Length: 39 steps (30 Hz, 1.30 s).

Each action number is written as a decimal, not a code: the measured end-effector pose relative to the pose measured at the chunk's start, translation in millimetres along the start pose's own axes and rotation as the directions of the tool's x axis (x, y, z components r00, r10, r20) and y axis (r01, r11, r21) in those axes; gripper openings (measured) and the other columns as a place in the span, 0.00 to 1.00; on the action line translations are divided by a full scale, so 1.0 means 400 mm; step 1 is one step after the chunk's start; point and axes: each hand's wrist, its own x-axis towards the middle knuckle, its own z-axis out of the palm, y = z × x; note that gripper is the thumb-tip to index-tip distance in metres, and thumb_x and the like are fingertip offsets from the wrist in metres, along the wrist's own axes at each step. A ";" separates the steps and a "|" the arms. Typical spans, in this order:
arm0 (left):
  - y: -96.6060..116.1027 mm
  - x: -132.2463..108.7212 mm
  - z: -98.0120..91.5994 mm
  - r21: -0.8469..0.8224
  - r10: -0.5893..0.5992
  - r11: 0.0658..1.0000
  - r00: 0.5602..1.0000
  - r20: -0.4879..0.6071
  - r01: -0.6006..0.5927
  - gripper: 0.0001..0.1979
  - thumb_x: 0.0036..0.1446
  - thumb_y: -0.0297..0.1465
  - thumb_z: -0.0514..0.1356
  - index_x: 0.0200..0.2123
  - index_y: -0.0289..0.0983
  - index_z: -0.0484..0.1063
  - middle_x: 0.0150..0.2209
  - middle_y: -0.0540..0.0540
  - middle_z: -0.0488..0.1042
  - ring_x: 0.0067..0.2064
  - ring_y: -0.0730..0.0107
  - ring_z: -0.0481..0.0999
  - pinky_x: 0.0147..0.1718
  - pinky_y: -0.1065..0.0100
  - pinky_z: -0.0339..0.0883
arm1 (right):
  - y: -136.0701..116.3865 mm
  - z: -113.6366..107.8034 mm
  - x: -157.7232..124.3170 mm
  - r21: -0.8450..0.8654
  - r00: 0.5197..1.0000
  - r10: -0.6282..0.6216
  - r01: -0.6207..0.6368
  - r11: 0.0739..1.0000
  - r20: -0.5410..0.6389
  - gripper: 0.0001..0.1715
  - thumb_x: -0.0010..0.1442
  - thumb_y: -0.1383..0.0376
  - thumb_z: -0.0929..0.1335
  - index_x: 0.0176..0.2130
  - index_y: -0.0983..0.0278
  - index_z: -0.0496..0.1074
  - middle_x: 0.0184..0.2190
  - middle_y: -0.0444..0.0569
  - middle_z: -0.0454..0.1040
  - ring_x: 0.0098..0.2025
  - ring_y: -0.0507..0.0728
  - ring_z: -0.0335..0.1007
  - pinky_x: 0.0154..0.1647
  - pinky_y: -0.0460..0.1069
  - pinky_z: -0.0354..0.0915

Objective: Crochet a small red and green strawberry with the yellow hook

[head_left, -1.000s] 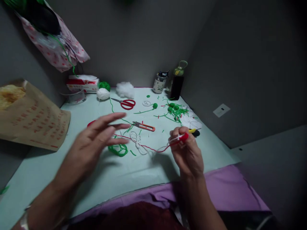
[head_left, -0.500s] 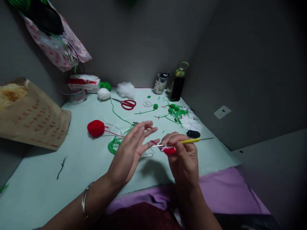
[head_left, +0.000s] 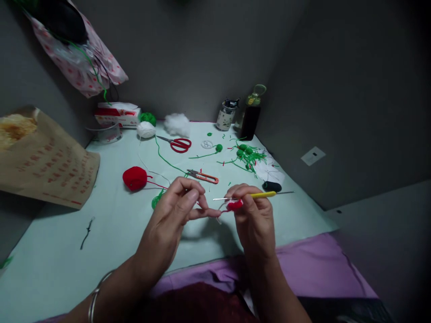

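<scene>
My right hand (head_left: pixel 254 220) is closed round a crochet hook (head_left: pixel 262 195) with a yellow grip. Its bare metal tip points left. Between the same fingers is a small red and white crochet piece (head_left: pixel 235 205). My left hand (head_left: pixel 175 211) is beside it, thumb and index finger curled together and the lower fingers reaching towards the piece. A strand of red yarn (head_left: pixel 224 211) runs from the piece to those fingers, and a white strand hangs close by. The red yarn ball (head_left: pixel 134 179) lies to the left, its strand passing behind my left hand.
Orange thread snips (head_left: pixel 204 176) and red-handled scissors (head_left: pixel 181 145) lie beyond my hands. White stuffing (head_left: pixel 177 124), a white yarn ball (head_left: pixel 146 130) and a dark bottle (head_left: pixel 249 116) stand towards the back. Green crochet pieces (head_left: pixel 247 152) are at the right, a paper bag (head_left: pixel 50 166) at the left.
My left hand has turned and curled its fingers, moving slightly down and left, uncovering the orange snips. The hook has shifted a little left, its tip now above the piece.
</scene>
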 end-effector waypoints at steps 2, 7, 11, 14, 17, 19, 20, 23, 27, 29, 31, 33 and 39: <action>-0.006 -0.002 0.019 -0.050 -0.023 0.998 1.000 0.020 0.024 0.09 0.67 0.37 0.59 0.36 0.39 0.74 0.38 0.47 0.70 0.39 0.66 0.71 0.45 0.59 0.76 | 0.001 0.002 -0.003 -0.020 1.000 -0.022 0.022 1.000 0.019 0.08 0.67 0.61 0.70 0.37 0.57 0.81 0.34 0.46 0.78 0.38 0.54 0.74 0.39 0.49 0.68; -0.022 0.022 0.049 -0.216 0.069 0.972 0.989 -0.130 -0.096 0.13 0.69 0.33 0.56 0.30 0.40 0.72 0.38 0.49 0.71 0.46 0.65 0.74 0.52 0.59 0.72 | 0.003 0.020 -0.017 -0.123 0.985 -0.156 0.164 0.979 0.077 0.08 0.67 0.61 0.70 0.38 0.55 0.82 0.31 0.47 0.79 0.38 0.58 0.73 0.42 0.54 0.69; -0.022 0.037 0.035 -0.168 0.183 0.962 0.965 -0.185 -0.215 0.30 0.72 0.40 0.50 0.15 0.41 0.64 0.31 0.47 0.74 0.58 0.56 0.73 0.65 0.52 0.60 | 0.004 0.029 -0.026 -0.231 0.967 -0.235 0.252 0.940 0.101 0.09 0.67 0.60 0.70 0.38 0.53 0.82 0.30 0.46 0.80 0.36 0.59 0.73 0.40 0.57 0.69; -0.037 0.035 0.004 0.120 0.340 0.936 0.938 -0.065 -0.331 0.37 0.71 0.49 0.45 0.12 0.44 0.69 0.30 0.44 0.80 0.63 0.52 0.71 0.70 0.49 0.45 | 0.002 0.024 -0.028 -0.259 0.954 -0.290 0.298 0.919 0.070 0.09 0.68 0.60 0.69 0.39 0.52 0.82 0.31 0.46 0.81 0.36 0.59 0.73 0.40 0.56 0.68; -0.057 0.029 -0.020 0.426 0.434 0.793 0.894 0.109 -0.436 0.30 0.65 0.56 0.51 0.26 0.46 0.84 0.46 0.43 0.84 0.68 0.48 0.63 0.71 0.49 0.31 | -0.005 0.015 -0.032 -0.326 0.938 -0.334 0.347 0.879 0.098 0.10 0.69 0.62 0.69 0.42 0.52 0.82 0.34 0.46 0.82 0.38 0.59 0.74 0.42 0.57 0.67; -0.061 0.024 -0.027 0.456 0.353 0.805 0.924 0.145 -0.379 0.27 0.63 0.56 0.54 0.39 0.47 0.86 0.50 0.42 0.82 0.66 0.46 0.65 0.70 0.48 0.41 | -0.010 0.011 -0.036 -0.401 0.920 -0.353 0.391 0.828 0.168 0.12 0.68 0.65 0.69 0.44 0.51 0.82 0.36 0.46 0.83 0.40 0.59 0.75 0.44 0.58 0.67; -0.059 0.022 -0.027 0.426 0.269 0.852 0.953 0.141 -0.304 0.25 0.63 0.55 0.57 0.45 0.47 0.85 0.50 0.42 0.81 0.62 0.47 0.70 0.66 0.48 0.51 | -0.012 0.010 -0.038 -0.434 0.910 -0.361 0.416 0.799 0.206 0.13 0.68 0.67 0.69 0.46 0.51 0.82 0.38 0.46 0.84 0.40 0.59 0.76 0.44 0.58 0.67; -0.044 0.016 -0.025 0.272 -0.029 0.962 0.992 0.122 -0.006 0.19 0.58 0.46 0.68 0.51 0.48 0.82 0.39 0.46 0.80 0.41 0.61 0.77 0.47 0.60 0.71 | -0.013 0.010 -0.043 -0.496 0.888 -0.375 0.460 0.736 0.266 0.18 0.66 0.71 0.70 0.49 0.49 0.81 0.42 0.46 0.84 0.42 0.59 0.77 0.44 0.57 0.67; -0.032 0.013 -0.021 0.043 -0.153 0.988 0.983 0.098 0.149 0.20 0.53 0.33 0.74 0.51 0.48 0.82 0.33 0.51 0.78 0.34 0.73 0.74 0.33 0.72 0.71 | -0.005 0.014 -0.045 -0.475 0.911 -0.337 0.411 0.778 0.237 0.19 0.66 0.71 0.69 0.48 0.49 0.81 0.41 0.45 0.84 0.42 0.59 0.77 0.44 0.57 0.68; -0.036 0.014 -0.021 -0.038 -0.153 0.987 0.983 0.100 0.157 0.24 0.52 0.28 0.74 0.52 0.47 0.81 0.35 0.51 0.78 0.35 0.74 0.75 0.32 0.75 0.71 | 0.002 0.017 -0.046 -0.441 0.927 -0.315 0.373 0.816 0.202 0.18 0.66 0.72 0.69 0.47 0.50 0.81 0.39 0.45 0.83 0.42 0.58 0.76 0.45 0.56 0.68; -0.044 0.016 -0.023 -0.085 -0.154 0.983 0.984 0.089 0.162 0.26 0.51 0.25 0.74 0.54 0.45 0.80 0.34 0.51 0.78 0.34 0.74 0.75 0.30 0.76 0.71 | 0.010 0.020 -0.049 -0.413 0.943 -0.284 0.331 0.849 0.172 0.16 0.67 0.71 0.69 0.47 0.52 0.81 0.38 0.46 0.83 0.42 0.57 0.76 0.45 0.55 0.68; -0.053 0.017 -0.027 -0.100 -0.161 0.981 0.984 0.076 0.168 0.26 0.52 0.26 0.74 0.55 0.43 0.79 0.34 0.51 0.78 0.32 0.77 0.75 0.28 0.77 0.71 | 0.020 0.021 -0.050 -0.362 0.962 -0.237 0.271 0.892 0.134 0.14 0.67 0.70 0.69 0.45 0.53 0.82 0.39 0.46 0.82 0.41 0.57 0.75 0.42 0.53 0.68; -0.063 0.017 -0.040 -0.103 -0.190 0.975 0.979 0.072 0.197 0.28 0.55 0.26 0.72 0.59 0.38 0.75 0.34 0.50 0.79 0.28 0.79 0.76 0.29 0.76 0.73 | 0.048 0.022 -0.040 -0.063 1.000 0.004 -0.003 0.998 0.006 0.08 0.67 0.63 0.70 0.40 0.57 0.82 0.36 0.46 0.79 0.31 0.52 0.71 0.32 0.48 0.68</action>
